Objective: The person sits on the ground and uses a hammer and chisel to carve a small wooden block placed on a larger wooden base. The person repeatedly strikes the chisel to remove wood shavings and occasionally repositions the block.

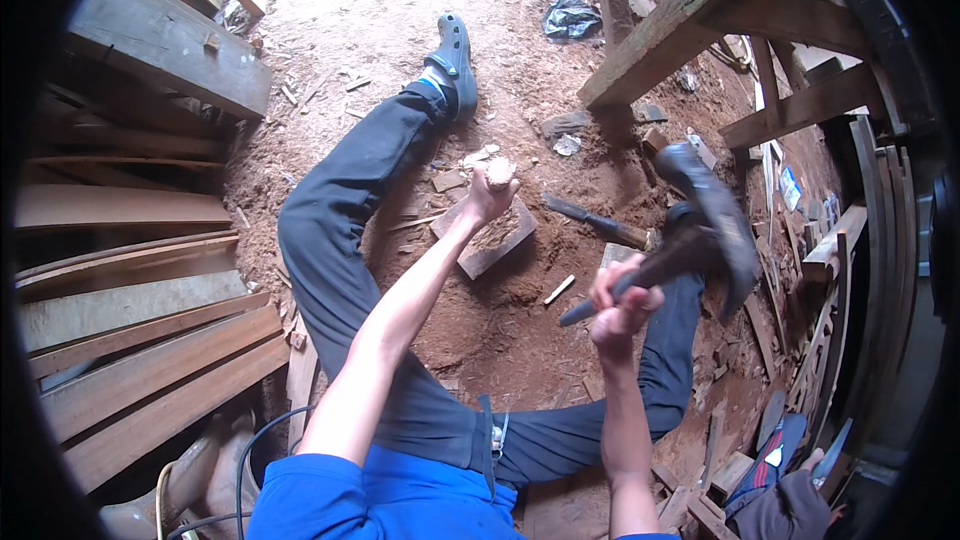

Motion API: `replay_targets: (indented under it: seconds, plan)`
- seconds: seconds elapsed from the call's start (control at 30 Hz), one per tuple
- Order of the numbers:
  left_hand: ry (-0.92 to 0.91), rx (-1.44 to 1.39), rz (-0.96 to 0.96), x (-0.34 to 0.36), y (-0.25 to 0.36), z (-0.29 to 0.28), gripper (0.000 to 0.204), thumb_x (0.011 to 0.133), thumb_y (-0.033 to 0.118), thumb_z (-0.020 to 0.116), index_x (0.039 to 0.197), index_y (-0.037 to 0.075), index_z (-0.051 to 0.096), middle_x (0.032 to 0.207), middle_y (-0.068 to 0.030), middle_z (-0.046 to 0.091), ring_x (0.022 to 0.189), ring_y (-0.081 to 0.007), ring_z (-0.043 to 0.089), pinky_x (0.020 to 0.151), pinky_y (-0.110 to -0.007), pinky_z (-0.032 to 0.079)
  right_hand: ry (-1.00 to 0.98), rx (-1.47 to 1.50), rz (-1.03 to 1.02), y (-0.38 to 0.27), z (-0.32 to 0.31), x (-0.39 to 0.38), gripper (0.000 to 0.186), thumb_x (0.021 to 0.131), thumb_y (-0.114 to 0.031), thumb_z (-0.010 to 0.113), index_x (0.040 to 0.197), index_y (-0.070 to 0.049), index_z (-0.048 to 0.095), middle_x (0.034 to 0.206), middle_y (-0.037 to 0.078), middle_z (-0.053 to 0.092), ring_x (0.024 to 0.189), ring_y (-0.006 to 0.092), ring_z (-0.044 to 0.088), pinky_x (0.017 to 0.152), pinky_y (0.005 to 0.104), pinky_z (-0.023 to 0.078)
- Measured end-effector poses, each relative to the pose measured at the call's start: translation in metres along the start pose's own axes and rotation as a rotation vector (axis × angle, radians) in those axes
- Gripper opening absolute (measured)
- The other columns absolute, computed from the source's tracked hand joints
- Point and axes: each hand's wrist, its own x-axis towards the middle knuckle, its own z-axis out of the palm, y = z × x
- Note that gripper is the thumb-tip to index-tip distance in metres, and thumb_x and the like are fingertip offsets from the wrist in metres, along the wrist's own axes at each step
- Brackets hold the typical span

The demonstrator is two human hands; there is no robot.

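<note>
My left hand [484,204] is wrapped round a pale, rough-topped piece of wood [500,173], holding it upright over a flat wooden block [497,252] on the ground between my legs. How far down the piece reaches is hidden by my fist. To the right, my raised right hand [626,306] grips the dark handle of an adze-like tool [735,255]. Its long, curved head is smeared by motion and stands apart from the wood. A chisel-like tool [600,222] with a dark blade and wooden handle lies on the ground between the hands and my right leg.
Stacked boards [150,315] line the left side, below a thick grey beam [165,40]. A timber frame [690,25] stands at the far right. Wood chips [560,289] and scraps litter the reddish ground. Cloth and footwear [775,470] lie at the lower right.
</note>
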Motion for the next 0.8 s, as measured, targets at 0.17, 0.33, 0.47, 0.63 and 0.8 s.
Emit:
replay_targets:
  seconds: [0.17, 0.33, 0.47, 0.63, 0.8]
  plan:
    - [-0.117, 0.135, 0.177, -0.001, 0.046, -0.004, 0.006, 0.076, 0.006, 0.065, 0.077, 0.003, 0.06, 0.062, -0.0087, 0.058, 0.055, -0.0143, 0.055, 0.053, -0.033, 0.045, -0.333, -0.682, 0.545, 0.021, -0.007, 0.016, 0.073, 0.095, -0.066, 0.04, 0.064, -0.001, 0.046, 0.055, 0.0, 0.041, 0.055, 0.0091, 0.039, 0.048, 0.0339, 0.03]
    - [-0.112, 0.115, 0.181, -0.006, 0.055, -0.006, 0.012, 0.078, 0.01, 0.067, 0.077, 0.0, 0.06, 0.068, -0.0123, 0.064, 0.061, -0.0179, 0.06, 0.054, -0.037, 0.047, -0.159, -0.556, 0.477, 0.03, -0.03, -0.011, 0.063, 0.098, -0.058, 0.044, 0.061, -0.007, 0.041, 0.052, -0.003, 0.038, 0.049, 0.0065, 0.037, 0.045, 0.0295, 0.027]
    - [-0.002, 0.153, 0.27, -0.022, 0.041, 0.003, 0.015, 0.079, 0.011, 0.066, 0.084, -0.001, 0.059, 0.068, -0.0087, 0.063, 0.06, -0.0187, 0.06, 0.054, -0.036, 0.049, -0.019, -0.374, 0.636, 0.064, -0.042, -0.039, 0.062, 0.097, -0.06, 0.044, 0.061, -0.009, 0.043, 0.049, -0.004, 0.039, 0.042, 0.0051, 0.038, 0.04, 0.0243, 0.028]
    - [0.067, 0.053, 0.524, -0.053, 0.042, 0.034, 0.007, 0.071, 0.003, 0.064, 0.072, 0.003, 0.057, 0.063, -0.0054, 0.057, 0.053, -0.0147, 0.055, 0.048, -0.032, 0.046, 0.083, -0.325, 0.911, 0.092, -0.066, -0.059, 0.059, 0.096, -0.061, 0.046, 0.066, -0.01, 0.045, 0.047, -0.003, 0.041, 0.036, 0.0061, 0.039, 0.034, 0.0226, 0.028]
    - [0.123, -0.05, 0.255, -0.054, 0.059, 0.029, 0.012, 0.072, -0.006, 0.055, 0.065, 0.003, 0.05, 0.06, -0.003, 0.052, 0.051, -0.0101, 0.051, 0.045, -0.028, 0.041, 0.074, -0.298, 0.829, 0.085, -0.067, -0.059, 0.058, 0.097, -0.059, 0.046, 0.067, -0.01, 0.045, 0.047, -0.004, 0.04, 0.036, 0.0054, 0.038, 0.035, 0.0224, 0.027]
